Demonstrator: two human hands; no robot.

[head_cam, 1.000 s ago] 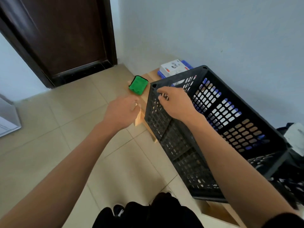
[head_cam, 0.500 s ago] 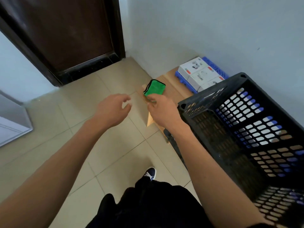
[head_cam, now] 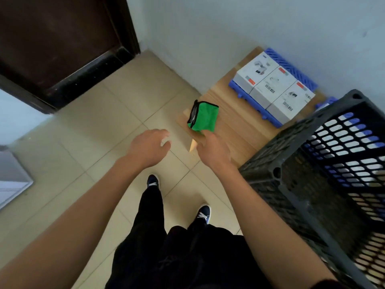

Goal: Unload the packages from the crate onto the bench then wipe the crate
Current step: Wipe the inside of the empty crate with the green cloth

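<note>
Packages [head_cam: 274, 89] already on bench [head_cam: 235, 126], beyond the black crate [head_cam: 325, 184]; right hand [head_cam: 212, 148] pinching green cloth [head_cam: 203, 117] just past crate; left hand [head_cam: 149, 146] loose, holding nothing; wiping left.

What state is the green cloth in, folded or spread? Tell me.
Folded. The green cloth sits as a compact bundle at the bench corner, its near edge lifted by the right hand.

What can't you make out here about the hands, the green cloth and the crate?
Head view only:
- Right hand: its fingertips are hidden behind its own back, so whether it pinches the green cloth is unclear.
- Crate: cut off by the right edge; its floor is dark and blurred.
- White packages: label print too small to read.
</note>
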